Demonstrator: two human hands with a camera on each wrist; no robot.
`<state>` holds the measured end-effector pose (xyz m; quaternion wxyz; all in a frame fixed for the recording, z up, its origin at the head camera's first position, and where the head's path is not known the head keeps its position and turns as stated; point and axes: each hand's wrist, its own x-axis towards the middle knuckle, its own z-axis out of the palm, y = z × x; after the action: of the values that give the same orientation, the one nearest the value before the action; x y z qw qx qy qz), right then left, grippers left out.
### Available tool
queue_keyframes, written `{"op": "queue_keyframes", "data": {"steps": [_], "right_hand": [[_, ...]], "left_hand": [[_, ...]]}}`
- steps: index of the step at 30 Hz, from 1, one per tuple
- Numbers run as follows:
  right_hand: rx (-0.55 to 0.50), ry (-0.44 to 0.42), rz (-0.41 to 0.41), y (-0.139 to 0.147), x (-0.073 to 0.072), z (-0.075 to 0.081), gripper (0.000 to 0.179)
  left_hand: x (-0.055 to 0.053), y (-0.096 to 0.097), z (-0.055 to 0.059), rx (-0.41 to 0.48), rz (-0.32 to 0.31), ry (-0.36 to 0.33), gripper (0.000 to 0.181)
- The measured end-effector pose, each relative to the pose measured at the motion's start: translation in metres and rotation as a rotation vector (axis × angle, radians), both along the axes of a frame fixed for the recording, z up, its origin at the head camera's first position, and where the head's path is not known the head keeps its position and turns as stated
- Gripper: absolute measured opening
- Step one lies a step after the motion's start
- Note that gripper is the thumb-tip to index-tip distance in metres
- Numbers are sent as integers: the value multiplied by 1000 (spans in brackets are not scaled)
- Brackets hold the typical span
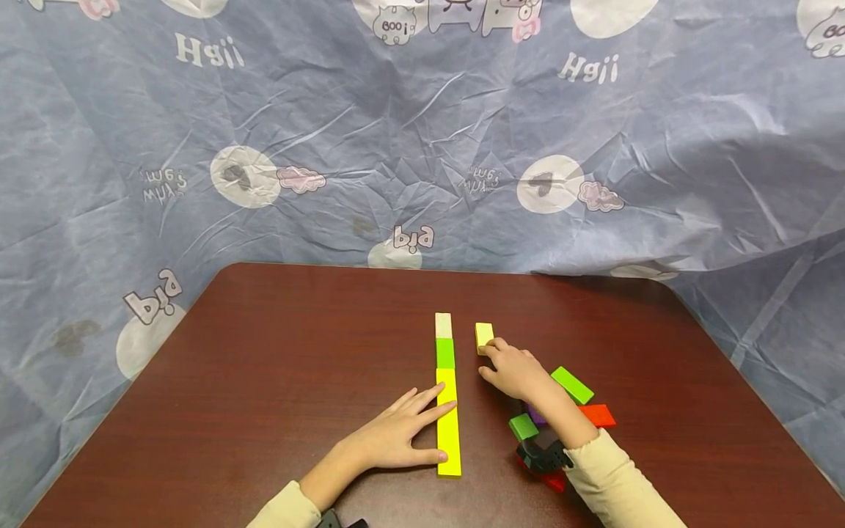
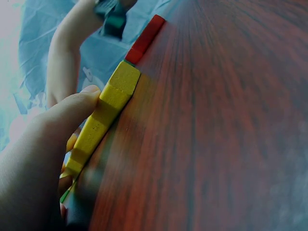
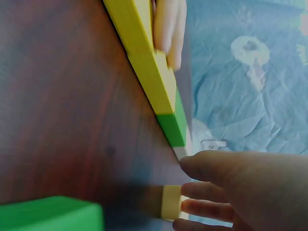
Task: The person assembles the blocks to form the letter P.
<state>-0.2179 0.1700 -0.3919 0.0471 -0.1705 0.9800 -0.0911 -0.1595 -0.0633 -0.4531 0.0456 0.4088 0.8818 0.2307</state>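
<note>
A straight row of blocks runs away from me in the head view: yellow blocks (image 1: 450, 433) nearest, then a green block (image 1: 445, 353), then a cream block (image 1: 443, 325) at the far end. My left hand (image 1: 389, 436) lies with spread fingers on the yellow part, thumb near its close end. Right of the row's far end sits a small pale yellow block (image 1: 485, 334). My right hand (image 1: 518, 372) reaches to it, and its fingertips touch the block's near side. In the right wrist view the thumb (image 3: 207, 163) stays apart from that block.
Beneath and beside my right forearm lie loose blocks: a bright green block (image 1: 572, 385), a red block (image 1: 597, 415), a darker green block (image 1: 523, 427), a partly hidden purple block (image 1: 536, 415) and another red block (image 1: 553, 480). A printed cloth (image 1: 370, 147) hangs behind the brown table (image 1: 297, 330).
</note>
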Motion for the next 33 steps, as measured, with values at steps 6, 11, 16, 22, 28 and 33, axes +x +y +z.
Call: {"op": "queue_keyframes", "data": {"steps": [6, 11, 16, 22, 28, 33], "right_hand": [[-13, -35, -23, -5, -36, 0, 42], [-36, -60, -48, -10, -59, -7, 45], [-78, -63, -57, -17, -76, -15, 46], [-98, -93, -68, -32, -87, -20, 47], [-121, -87, -46, -50, -91, -23, 46], [-108, -50, -12, -57, -91, -23, 44]], "left_hand": [[0, 0, 0, -2, -2, 3, 70], [0, 0, -1, -4, -5, 15, 70], [0, 0, -1, -5, -2, 21, 70], [2, 0, 0, -15, 6, -12, 69], [1, 0, 0, -6, 2, 11, 69], [-1, -1, 1, -7, -7, 10, 69]]}}
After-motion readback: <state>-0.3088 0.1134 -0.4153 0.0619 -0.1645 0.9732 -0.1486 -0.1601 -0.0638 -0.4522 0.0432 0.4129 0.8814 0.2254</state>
